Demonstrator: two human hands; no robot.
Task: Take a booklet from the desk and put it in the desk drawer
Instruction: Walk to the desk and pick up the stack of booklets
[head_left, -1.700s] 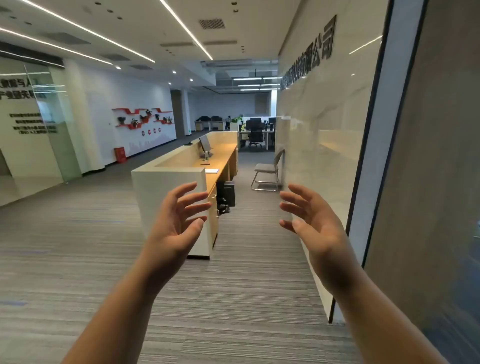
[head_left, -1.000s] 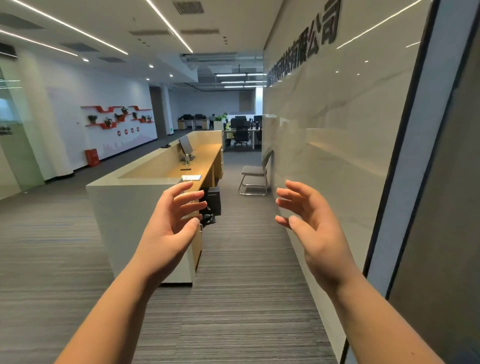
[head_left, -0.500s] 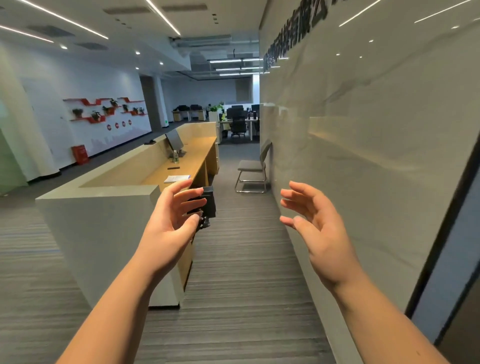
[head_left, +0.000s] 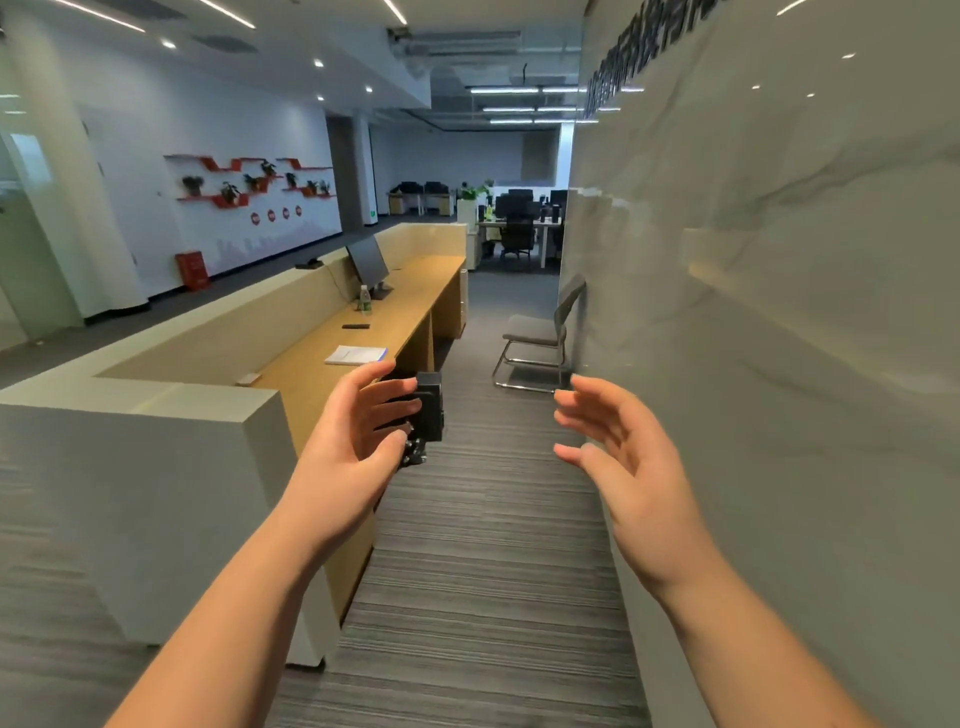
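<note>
Palms facing, left hand (head_left: 345, 457) and right hand (head_left: 631, 467) hover empty, fingers spread.

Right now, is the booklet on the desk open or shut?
Shut: the booklet lies flat on the desk, cover up.

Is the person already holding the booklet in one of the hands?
No, the booklet lies flat on the desk, while the left hand and the right hand are both open and empty.
</note>
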